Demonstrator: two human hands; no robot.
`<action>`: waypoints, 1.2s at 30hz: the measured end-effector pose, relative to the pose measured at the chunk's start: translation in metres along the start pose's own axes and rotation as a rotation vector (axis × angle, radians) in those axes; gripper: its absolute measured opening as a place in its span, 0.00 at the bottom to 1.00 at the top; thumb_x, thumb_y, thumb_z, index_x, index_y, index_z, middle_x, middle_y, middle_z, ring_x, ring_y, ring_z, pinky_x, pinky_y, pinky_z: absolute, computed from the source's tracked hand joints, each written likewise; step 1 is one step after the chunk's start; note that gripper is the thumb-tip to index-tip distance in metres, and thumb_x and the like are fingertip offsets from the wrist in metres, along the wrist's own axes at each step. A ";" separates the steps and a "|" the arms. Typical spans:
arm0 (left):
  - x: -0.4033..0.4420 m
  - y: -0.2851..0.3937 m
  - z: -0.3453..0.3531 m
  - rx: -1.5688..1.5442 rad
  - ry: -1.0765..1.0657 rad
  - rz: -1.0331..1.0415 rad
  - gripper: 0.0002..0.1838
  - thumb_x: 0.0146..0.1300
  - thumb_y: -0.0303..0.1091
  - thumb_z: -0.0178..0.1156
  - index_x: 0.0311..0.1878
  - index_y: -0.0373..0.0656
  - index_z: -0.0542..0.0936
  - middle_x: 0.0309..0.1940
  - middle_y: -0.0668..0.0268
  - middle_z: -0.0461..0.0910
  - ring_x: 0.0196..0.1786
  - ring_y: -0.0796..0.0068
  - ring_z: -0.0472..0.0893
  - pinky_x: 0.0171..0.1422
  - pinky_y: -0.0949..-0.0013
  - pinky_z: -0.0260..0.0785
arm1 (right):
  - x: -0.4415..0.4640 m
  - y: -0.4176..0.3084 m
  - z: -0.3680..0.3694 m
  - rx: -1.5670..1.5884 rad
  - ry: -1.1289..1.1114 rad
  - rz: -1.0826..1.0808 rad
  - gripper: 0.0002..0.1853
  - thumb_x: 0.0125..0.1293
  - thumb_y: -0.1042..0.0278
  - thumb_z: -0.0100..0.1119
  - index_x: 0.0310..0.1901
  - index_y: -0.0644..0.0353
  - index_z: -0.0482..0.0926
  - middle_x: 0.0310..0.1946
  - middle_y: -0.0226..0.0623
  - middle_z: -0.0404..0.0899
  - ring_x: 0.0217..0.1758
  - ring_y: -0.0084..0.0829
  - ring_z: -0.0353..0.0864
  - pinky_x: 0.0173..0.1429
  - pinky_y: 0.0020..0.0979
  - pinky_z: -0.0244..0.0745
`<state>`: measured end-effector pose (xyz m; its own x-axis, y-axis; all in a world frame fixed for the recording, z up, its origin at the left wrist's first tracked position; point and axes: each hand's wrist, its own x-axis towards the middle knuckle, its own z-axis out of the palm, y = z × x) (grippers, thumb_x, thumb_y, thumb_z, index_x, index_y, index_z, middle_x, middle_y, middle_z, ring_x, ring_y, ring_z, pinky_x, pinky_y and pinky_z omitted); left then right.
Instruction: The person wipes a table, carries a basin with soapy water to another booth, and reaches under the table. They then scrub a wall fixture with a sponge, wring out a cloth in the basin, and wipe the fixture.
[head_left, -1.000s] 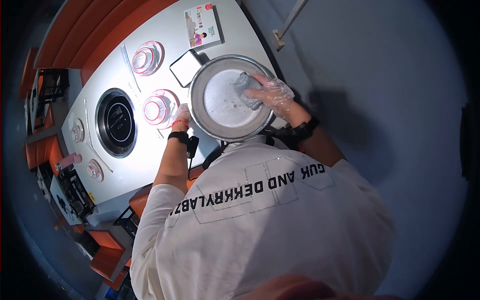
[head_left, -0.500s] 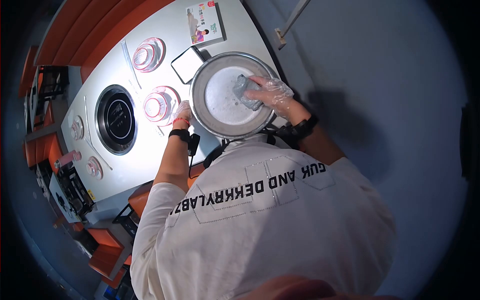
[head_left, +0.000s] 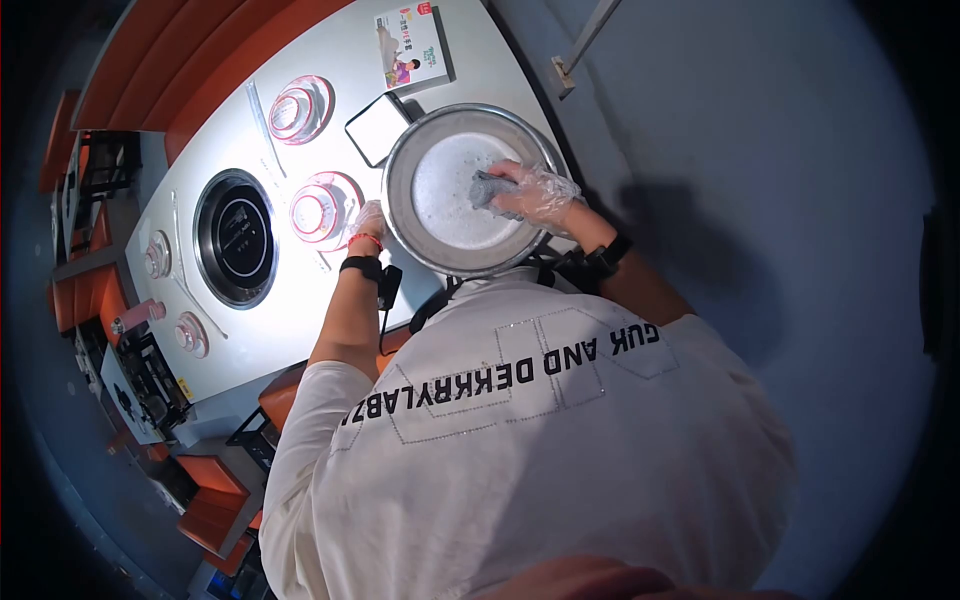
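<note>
A round metal basin [head_left: 405, 220], with a pale inside and small specks of water or foam on its bottom, sits at the near edge of the table. My right hand [head_left: 540, 195], in a clear plastic glove, reaches into it, closed round a crumpled grey cleaning cloth [head_left: 487, 188] that lies against the bottom. Also gloved, my left hand [head_left: 369, 218] is at the basin's outer left side; its fingers are mostly hidden there. Close to that hand stands a wrapped bowl set [head_left: 318, 212] with red rims.
A white-screened phone or tablet [head_left: 376, 130] lies by the basin's upper left. Beyond are a glove box [head_left: 408, 48], a second bowl set [head_left: 297, 112] and a round black cooktop [head_left: 238, 240] in the white table [head_left: 240, 350]. An orange bench [head_left: 200, 60] lines the far side.
My right hand has shifted slightly down within the basin, and the cloth looks more bunched under the fingers. The left hand stays at the basin's side.
</note>
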<state>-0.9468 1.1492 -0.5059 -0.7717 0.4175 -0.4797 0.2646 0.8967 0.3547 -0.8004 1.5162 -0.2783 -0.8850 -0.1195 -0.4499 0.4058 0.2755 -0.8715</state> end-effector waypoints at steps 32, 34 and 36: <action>-0.034 0.062 -0.044 0.181 -0.145 -0.036 0.11 0.59 0.29 0.58 0.41 0.38 0.87 0.42 0.50 0.85 0.46 0.53 0.86 0.48 0.56 0.79 | -0.021 -0.012 -0.010 -0.081 0.143 -0.060 0.36 0.61 0.56 0.69 0.67 0.64 0.69 0.54 0.57 0.80 0.55 0.47 0.83 0.57 0.37 0.77; -0.025 0.071 -0.048 0.195 -0.140 -0.056 0.12 0.59 0.29 0.58 0.41 0.39 0.87 0.41 0.51 0.86 0.46 0.54 0.86 0.48 0.56 0.80 | -0.019 -0.026 -0.008 -0.027 0.104 0.013 0.36 0.61 0.60 0.67 0.68 0.68 0.67 0.56 0.57 0.79 0.58 0.46 0.81 0.61 0.37 0.75; -0.005 0.058 -0.015 0.158 -0.002 -0.146 0.12 0.59 0.30 0.58 0.41 0.40 0.88 0.40 0.52 0.86 0.44 0.56 0.87 0.47 0.57 0.80 | -0.024 -0.033 -0.006 0.083 0.097 0.047 0.36 0.61 0.61 0.66 0.68 0.70 0.66 0.55 0.54 0.80 0.58 0.42 0.80 0.63 0.35 0.73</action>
<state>-0.9361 1.1970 -0.4709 -0.8073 0.2817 -0.5185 0.2375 0.9595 0.1514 -0.7940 1.5163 -0.2379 -0.8808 -0.0143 -0.4732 0.4614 0.1978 -0.8648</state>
